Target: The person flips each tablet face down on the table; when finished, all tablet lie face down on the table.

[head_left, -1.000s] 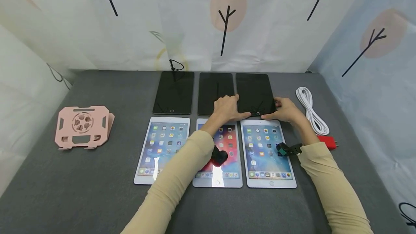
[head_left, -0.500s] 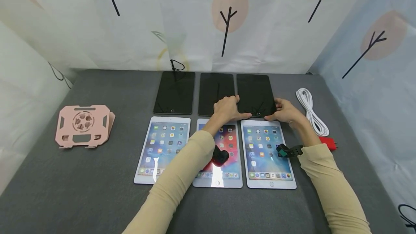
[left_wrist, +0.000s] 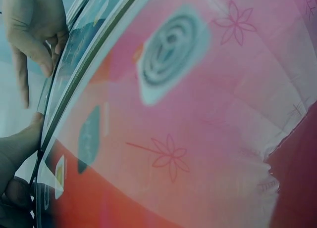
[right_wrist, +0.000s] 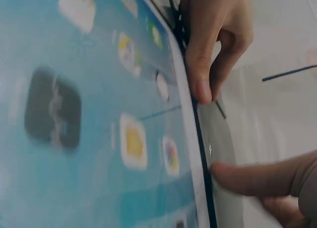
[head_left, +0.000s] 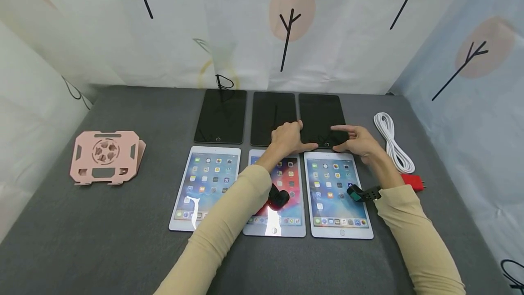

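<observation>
A: Locate the item at hand.

B: A dark tablet (head_left: 319, 115) lies flat between the two sets of fingers, screen black.

A: State of the fingers?

B: Left hand (head_left: 286, 138): thumb stretched along the near edge, fingers bent at the left edge; whether it grips cannot be told. Right hand (head_left: 360, 141): forefinger extended over the screen, thumb at the near right corner, wide gap between them, nothing pinched.

A: Surface and room?

B: A grey tabletop (head_left: 131, 240) under everything. Beyond the fingers, a pale cloth wall (head_left: 348, 35) printed with trees.

A: Other articles?

B: Left of the left fingers, a second dark tablet (head_left: 273, 108), then a third dark tablet (head_left: 221, 117). On the wearer's side of the thumbs, three white tablets (head_left: 337, 195), screens lit. Right of the right fingers, a coiled white cable (head_left: 399, 156), with a red plug (head_left: 412, 182) near its lower end. Well left of the left fingers, a pink stand (head_left: 88, 155).
</observation>
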`<state>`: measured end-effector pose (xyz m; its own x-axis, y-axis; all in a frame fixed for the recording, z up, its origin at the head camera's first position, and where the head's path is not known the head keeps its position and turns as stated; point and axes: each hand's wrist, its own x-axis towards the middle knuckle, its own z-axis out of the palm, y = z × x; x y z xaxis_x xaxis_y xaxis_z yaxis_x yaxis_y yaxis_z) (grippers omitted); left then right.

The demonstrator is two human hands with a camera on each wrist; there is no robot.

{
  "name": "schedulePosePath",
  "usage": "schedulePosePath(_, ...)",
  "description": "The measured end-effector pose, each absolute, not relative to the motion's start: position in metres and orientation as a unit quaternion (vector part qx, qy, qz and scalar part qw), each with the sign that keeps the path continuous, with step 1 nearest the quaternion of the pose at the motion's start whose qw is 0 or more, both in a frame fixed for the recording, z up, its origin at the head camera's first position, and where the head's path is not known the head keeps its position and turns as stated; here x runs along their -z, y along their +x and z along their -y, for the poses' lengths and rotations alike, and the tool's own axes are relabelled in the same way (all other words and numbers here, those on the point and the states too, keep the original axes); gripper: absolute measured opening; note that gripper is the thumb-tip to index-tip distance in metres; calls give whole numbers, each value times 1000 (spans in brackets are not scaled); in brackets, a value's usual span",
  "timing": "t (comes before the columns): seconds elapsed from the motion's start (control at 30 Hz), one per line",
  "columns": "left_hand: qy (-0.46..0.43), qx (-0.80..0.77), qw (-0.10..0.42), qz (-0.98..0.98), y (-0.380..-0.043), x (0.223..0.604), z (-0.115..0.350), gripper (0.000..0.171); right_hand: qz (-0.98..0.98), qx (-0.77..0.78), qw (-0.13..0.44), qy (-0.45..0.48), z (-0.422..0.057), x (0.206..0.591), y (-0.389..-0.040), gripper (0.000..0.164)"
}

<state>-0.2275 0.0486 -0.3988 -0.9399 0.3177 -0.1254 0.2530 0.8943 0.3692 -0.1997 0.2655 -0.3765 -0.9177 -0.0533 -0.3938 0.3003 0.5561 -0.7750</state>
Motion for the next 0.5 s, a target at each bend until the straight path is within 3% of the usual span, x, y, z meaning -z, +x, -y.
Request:
schedulePosePath(0.2, 143, -179, 97, -969, -228, 398, -50, 88, -842, 497, 195, 75, -266, 375, -199, 109)
schedulePosePath(0.5, 141, -201, 102, -964, -227, 399, -49, 88, -808, 555, 185, 69, -277, 379, -202, 96)
